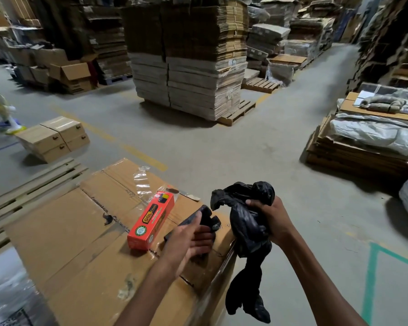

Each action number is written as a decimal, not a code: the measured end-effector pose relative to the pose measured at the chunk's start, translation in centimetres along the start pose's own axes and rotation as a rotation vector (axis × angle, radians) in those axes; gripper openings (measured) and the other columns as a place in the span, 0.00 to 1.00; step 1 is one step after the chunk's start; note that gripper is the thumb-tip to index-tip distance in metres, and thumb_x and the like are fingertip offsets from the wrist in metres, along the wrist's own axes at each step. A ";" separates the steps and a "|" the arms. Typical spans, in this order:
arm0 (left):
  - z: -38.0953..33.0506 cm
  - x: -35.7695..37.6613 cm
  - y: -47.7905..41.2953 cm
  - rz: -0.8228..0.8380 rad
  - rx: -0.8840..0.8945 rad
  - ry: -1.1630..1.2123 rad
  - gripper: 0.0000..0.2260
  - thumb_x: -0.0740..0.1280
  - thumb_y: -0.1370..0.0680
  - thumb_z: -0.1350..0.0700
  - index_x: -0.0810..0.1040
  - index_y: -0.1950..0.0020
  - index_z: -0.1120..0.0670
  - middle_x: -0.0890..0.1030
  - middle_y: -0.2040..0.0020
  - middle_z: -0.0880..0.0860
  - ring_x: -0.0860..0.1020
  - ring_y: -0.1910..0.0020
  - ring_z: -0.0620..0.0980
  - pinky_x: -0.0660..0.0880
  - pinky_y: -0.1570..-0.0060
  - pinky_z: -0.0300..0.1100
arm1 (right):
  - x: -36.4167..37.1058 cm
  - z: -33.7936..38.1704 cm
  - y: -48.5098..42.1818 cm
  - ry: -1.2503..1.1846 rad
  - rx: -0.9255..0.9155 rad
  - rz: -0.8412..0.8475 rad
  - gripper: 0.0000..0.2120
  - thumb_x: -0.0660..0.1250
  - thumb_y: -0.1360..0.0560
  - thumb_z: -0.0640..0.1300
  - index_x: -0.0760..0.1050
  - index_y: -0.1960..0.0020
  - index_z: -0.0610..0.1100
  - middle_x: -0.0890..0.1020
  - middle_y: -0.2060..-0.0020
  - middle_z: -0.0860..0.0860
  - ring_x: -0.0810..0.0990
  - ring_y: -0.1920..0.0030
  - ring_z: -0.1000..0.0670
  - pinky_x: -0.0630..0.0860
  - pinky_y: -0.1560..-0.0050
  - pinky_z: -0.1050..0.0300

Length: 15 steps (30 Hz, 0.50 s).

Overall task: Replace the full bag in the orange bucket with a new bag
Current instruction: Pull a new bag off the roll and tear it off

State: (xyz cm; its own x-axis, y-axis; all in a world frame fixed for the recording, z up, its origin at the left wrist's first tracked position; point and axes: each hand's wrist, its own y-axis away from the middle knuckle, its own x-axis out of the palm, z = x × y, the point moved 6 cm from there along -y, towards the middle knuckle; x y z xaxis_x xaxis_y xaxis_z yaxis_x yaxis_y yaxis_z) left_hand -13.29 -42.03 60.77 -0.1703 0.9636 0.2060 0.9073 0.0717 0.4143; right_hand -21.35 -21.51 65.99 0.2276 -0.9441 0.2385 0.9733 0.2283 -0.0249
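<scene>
Over the near corner of a flat cardboard carton (80,243): right hand (269,223) grips a crumpled black bag (246,222), its tail hanging down past the carton edge. Left hand (192,243) curled round a smaller black bundle (206,216), just above the carton. Orange box (151,222) lies beside it.

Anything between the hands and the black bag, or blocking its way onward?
Nothing visible. The right hand grips the black bag; the left hand holds a separate black bundle over the cardboard box. The orange bucket is out of view, so that path can't be judged.
</scene>
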 end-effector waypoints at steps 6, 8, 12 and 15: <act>-0.1 3.6 -0.5 0.253 -0.174 0.181 0.34 0.63 0.25 0.33 0.80 0.40 0.64 0.83 0.46 0.63 0.80 0.49 0.59 0.76 0.48 0.51 | 0.2 -1.4 0.3 0.100 0.057 0.080 0.17 0.76 0.33 0.36 0.82 0.45 0.38 0.85 0.49 0.37 0.84 0.48 0.37 0.80 0.45 0.44; -0.9 4.4 -0.8 0.233 -0.111 0.200 0.22 0.67 0.23 0.42 0.82 0.43 0.59 0.84 0.50 0.60 0.82 0.53 0.56 0.77 0.53 0.49 | 0.2 -1.6 0.4 0.127 0.069 0.100 0.17 0.76 0.34 0.37 0.82 0.46 0.37 0.85 0.49 0.37 0.84 0.48 0.37 0.80 0.45 0.44; -1.7 4.1 -1.9 0.096 -0.017 0.328 0.13 0.70 0.27 0.61 0.78 0.44 0.63 0.84 0.52 0.62 0.83 0.52 0.58 0.80 0.52 0.49 | -0.1 -1.5 0.6 0.136 0.081 0.097 0.15 0.77 0.33 0.36 0.82 0.46 0.37 0.85 0.50 0.38 0.85 0.49 0.38 0.81 0.47 0.47; -2.0 3.0 -2.3 0.071 0.033 0.280 0.11 0.66 0.23 0.65 0.78 0.40 0.64 0.84 0.47 0.62 0.81 0.49 0.58 0.76 0.54 0.44 | -0.8 -1.9 0.7 0.117 0.093 0.063 0.17 0.76 0.29 0.45 0.82 0.43 0.40 0.85 0.48 0.40 0.84 0.47 0.39 0.80 0.43 0.45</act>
State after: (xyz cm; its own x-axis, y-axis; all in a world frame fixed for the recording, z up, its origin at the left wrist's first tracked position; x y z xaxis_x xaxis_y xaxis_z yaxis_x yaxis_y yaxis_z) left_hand -16.63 -39.79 62.26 -0.2018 0.8581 0.4722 0.9319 0.0198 0.3622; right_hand -20.84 -21.03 63.93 0.2952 -0.9473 0.1244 0.9512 0.3037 0.0554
